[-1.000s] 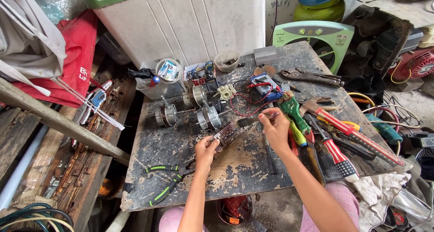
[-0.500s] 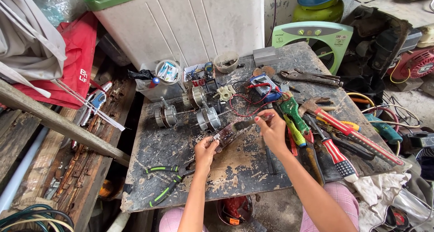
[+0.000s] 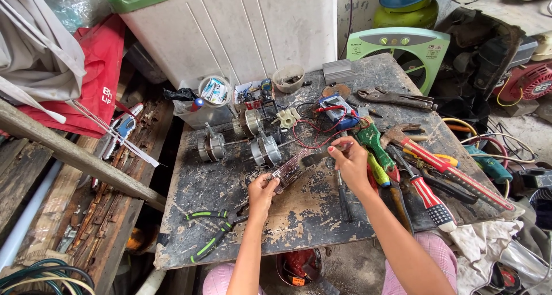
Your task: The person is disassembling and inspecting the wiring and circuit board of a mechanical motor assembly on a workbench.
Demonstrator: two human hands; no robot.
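Fingers (image 3: 270, 183) of the left hand (image 3: 261, 194) are pinched on a small board (image 3: 287, 170), held just above the table (image 3: 190, 186) near the motors (image 3: 265, 151). Right hand (image 3: 351, 163) fingers are closed on a dark probe. The board is best kept steady. Its surface detail cannot be made out.

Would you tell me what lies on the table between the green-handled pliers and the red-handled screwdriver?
In the head view, between the green-handled pliers and red-handled screwdriver lie the left hand, bare worn tabletop and a dark tool.
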